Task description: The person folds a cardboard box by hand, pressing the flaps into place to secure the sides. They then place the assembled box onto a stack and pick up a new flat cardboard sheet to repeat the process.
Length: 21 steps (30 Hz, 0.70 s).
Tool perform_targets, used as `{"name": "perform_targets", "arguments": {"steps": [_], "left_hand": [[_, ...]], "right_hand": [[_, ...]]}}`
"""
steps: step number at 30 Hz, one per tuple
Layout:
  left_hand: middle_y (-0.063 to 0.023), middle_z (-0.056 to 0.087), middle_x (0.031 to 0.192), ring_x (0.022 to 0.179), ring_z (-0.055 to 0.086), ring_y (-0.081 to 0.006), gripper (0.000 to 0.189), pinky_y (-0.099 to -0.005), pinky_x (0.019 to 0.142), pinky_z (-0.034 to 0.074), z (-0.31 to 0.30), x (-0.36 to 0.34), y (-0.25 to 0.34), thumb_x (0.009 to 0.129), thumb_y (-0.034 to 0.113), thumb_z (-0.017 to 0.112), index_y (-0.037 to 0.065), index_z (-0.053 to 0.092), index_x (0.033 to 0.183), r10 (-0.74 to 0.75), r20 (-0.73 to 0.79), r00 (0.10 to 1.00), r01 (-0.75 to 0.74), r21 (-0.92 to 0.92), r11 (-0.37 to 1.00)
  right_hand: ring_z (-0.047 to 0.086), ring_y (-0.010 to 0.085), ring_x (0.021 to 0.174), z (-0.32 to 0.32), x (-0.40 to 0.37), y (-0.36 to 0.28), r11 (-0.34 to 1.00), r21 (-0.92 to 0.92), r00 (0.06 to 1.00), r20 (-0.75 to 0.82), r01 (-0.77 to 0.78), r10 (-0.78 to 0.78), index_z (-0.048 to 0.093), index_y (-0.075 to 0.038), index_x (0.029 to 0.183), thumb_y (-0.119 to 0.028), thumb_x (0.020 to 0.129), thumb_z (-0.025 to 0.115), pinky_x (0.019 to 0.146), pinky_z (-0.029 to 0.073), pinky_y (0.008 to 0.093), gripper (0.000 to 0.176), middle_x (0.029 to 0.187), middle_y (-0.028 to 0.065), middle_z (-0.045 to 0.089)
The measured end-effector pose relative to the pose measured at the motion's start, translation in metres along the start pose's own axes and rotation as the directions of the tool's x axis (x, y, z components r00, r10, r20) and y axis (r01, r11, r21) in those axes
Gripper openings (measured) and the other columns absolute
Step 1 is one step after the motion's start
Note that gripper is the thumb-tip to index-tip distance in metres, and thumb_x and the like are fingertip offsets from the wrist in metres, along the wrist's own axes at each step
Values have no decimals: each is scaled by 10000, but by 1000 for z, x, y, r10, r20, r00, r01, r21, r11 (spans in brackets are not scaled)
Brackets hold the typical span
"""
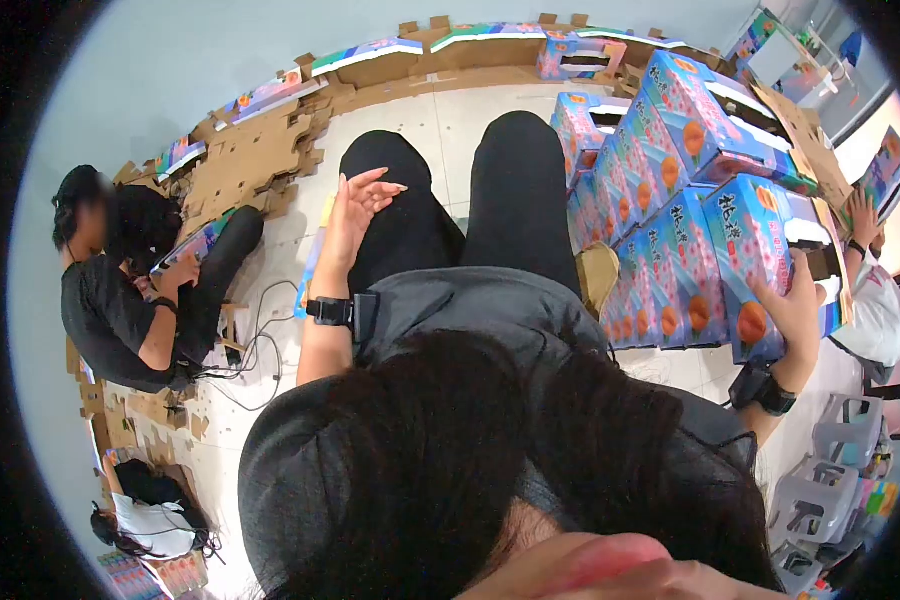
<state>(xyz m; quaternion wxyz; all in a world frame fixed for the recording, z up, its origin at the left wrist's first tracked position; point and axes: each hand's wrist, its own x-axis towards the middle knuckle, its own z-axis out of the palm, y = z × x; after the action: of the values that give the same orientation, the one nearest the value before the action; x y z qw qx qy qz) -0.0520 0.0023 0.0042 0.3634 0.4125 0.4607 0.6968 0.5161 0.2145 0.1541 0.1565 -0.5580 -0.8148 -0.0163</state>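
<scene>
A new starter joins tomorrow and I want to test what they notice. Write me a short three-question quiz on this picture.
1. True or false: the right hand touches a blue box.
2. What does the left hand hold? A) a box B) nothing, its fingers are spread C) a cable
3. Fill in: the flat sheets on the floor are made of ___.
Key: 1 true; 2 B; 3 cardboard.
</scene>
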Motion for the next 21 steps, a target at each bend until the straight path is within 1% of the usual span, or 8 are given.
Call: {"name": "perform_targets", "arguments": {"steps": [1, 6, 11, 13, 16, 19, 20, 21], "left_hand": [[-125, 652, 1101, 1128, 586, -242, 598, -351, 996, 407, 0, 1, 0, 1039, 484, 245, 15, 516, 1291, 5, 1, 1000, -5, -2, 1000], [-134, 628, 1133, 1159, 562, -253, 583, -370, 1031, 390, 1, -3, 3, 1044, 459, 234, 4, 490, 1302, 0, 10, 1000, 0, 18, 1000], [-133, 619, 1144, 1160, 558, -252, 571, -371, 1030, 388, -1, -3, 0, 1047, 448, 236, 3, 483, 1307, 10, 12, 1000, -10, 7, 1000], [-125, 638, 1107, 1132, 579, -242, 568, -359, 1001, 409, 5, -5, 5, 1047, 453, 252, 4, 509, 1282, 18, -9, 1000, -18, -1, 1000], [-122, 648, 1090, 1116, 591, -236, 561, -350, 982, 424, 8, -6, 7, 1047, 451, 267, 4, 526, 1267, 22, -25, 999, -22, -2, 1000], [-124, 649, 1093, 1114, 593, -237, 553, -345, 977, 426, 7, -7, 8, 1048, 444, 269, 7, 532, 1261, 24, -23, 999, -24, 2, 1000], [-125, 649, 1094, 1113, 594, -238, 550, -344, 976, 427, 7, -7, 8, 1049, 442, 269, 8, 534, 1260, 27, -18, 999, -27, 2, 1000], [-125, 650, 1094, 1112, 595, -237, 547, -343, 975, 427, 6, -6, 7, 1050, 438, 268, 10, 534, 1260, 27, -20, 999, -27, 0, 1000]], "right_hand": [[619, 301, 945, -7, 1, -13, 1000, -7, 1000, -10, 27, -27, 527, -47, 1180, -394, 675, 772, 945, 296, 411, 660, 952, 150, 655], [608, 308, 933, -13, 1, -42, 998, -56, 999, 35, 23, -21, 527, -28, 1166, -436, 679, 758, 936, 293, 430, 676, 960, 166, 648], [600, 327, 967, 1, 9, -46, 996, -80, 999, 24, 42, -40, 524, -21, 1169, -459, 682, 749, 946, 288, 440, 692, 999, 182, 646], [598, 333, 983, 4, 13, -44, 994, -98, 999, 12, 46, -46, 522, -18, 1171, -466, 682, 748, 953, 287, 442, 700, 1010, 188, 646], [596, 324, 1025, 5, 17, -45, 996, -86, 999, 47, 13, -9, 513, -15, 1213, -491, 667, 755, 992, 269, 451, 764, 1039, 176, 644], [581, 320, 1081, 13, 15, -39, 994, -98, 998, -23, 56, -58, 503, -32, 1271, -431, 709, 735, 1049, 236, 494, 727, 1102, 159, 634], [573, 322, 1097, 14, 11, -39, 963, -239, 975, -150, 127, -165, 502, -42, 1284, -405, 727, 722, 1066, 216, 509, 700, 1118, 153, 631], [565, 324, 1114, 13, 4, -52, 908, -383, 923, -259, 172, -285, 500, -53, 1297, -378, 744, 708, 1083, 197, 524, 674, 1135, 146, 627]]}}
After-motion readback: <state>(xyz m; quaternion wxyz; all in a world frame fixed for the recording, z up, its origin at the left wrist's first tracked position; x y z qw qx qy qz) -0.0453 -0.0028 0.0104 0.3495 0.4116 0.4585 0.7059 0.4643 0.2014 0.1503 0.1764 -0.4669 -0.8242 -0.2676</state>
